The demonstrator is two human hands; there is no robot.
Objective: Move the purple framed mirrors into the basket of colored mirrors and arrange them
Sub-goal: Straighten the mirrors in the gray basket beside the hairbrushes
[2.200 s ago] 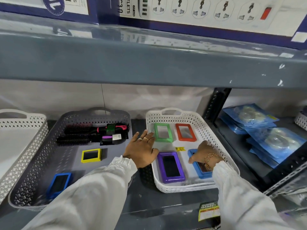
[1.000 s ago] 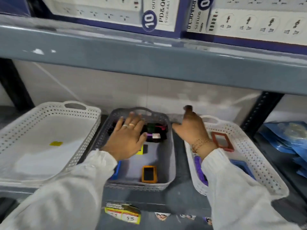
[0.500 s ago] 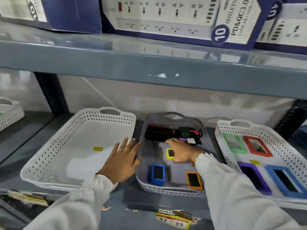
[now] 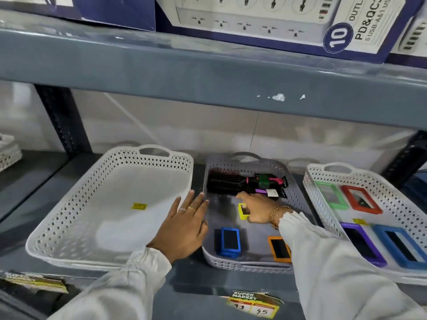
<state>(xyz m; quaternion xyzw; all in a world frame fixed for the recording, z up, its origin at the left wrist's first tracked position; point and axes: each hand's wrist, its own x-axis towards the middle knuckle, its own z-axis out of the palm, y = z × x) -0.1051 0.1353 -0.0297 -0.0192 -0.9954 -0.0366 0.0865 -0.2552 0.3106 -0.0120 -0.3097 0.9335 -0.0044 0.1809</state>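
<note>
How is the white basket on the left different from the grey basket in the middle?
The white basket holds only a yellow sticker; the grey basket holds small mirrors and hairbrushes. The white one looks wider. Both are perforated, with a handle.

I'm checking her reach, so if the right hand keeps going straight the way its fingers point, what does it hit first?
Most likely the black hairbrush at the back of the grey basket. The right hand points up and left over the yellow mirror, fingertips just short of the bristles; depth is unclear.

empty white basket (image 4: pixel 69 218) beside grey basket (image 4: pixel 293 192) holding a hairbrush (image 4: pixel 225 182).
</note>
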